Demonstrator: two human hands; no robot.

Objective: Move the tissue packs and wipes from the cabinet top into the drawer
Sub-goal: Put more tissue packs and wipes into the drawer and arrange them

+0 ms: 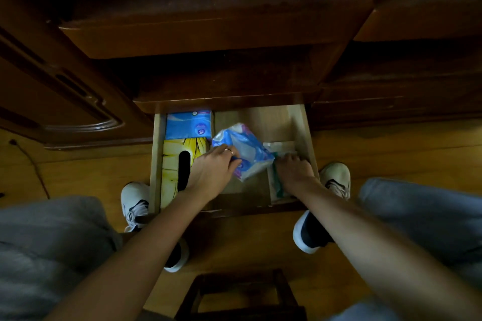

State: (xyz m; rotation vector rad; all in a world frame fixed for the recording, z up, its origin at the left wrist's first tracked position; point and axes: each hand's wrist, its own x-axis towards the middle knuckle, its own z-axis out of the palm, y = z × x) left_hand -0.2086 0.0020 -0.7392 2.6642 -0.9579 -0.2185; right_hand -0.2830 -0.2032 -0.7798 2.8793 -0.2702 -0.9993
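Observation:
The wooden drawer (309, 138) stands pulled open below the dark cabinet. My left hand (212, 168) grips a blue and white soft tissue pack (243, 149), held tilted over the drawer's middle. My right hand (293, 168) rests fingers-down on a pale wipes pack with green trim (276, 185) lying along the drawer's right side; its grip is hidden. A blue tissue pack (187, 125) lies flat in the back left corner. In front of it lies a yellow tissue box (170, 164) with a black slot.
Dark wooden cabinet fronts (78, 101) rise left and right of the drawer. My two feet in white shoes (134, 202) flank the drawer on the wooden floor. A dark wooden stool (242, 294) sits under me. A cable (31, 161) trails on the floor at left.

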